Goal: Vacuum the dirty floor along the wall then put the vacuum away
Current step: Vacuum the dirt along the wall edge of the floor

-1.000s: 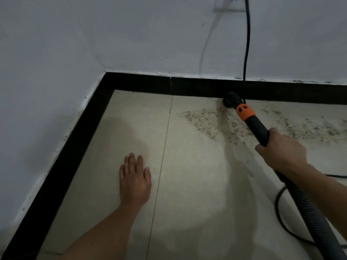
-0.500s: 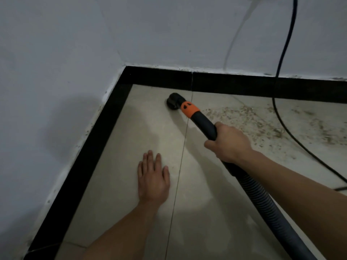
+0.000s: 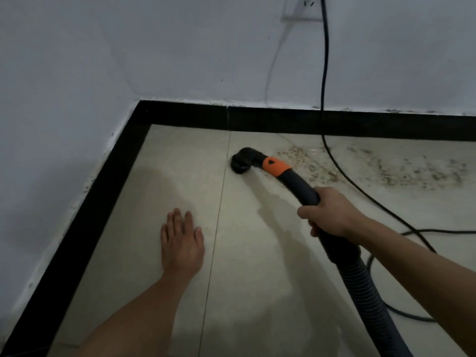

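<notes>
Near the far wall, the vacuum nozzle [image 3: 243, 161] sits on the floor [image 3: 154, 202], just left of the debris [image 3: 386, 168]. The right hand [image 3: 327, 212] wraps its fingers round the stiff wand [image 3: 298, 186], probably the best hold, since the ribbed hose [image 3: 365, 292] looks floppy. The left hand [image 3: 181, 240] rests flat, fingers nearly together.

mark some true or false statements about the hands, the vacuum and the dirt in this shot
1. The right hand grips the black vacuum hose behind its orange collar. True.
2. The left hand holds the black power cord. False: it lies flat on the pale floor tile.
3. The round black nozzle rests right of the scattered brown dirt. False: it rests left of it.
4. The cord runs up the wall to a white wall socket. True.
</notes>
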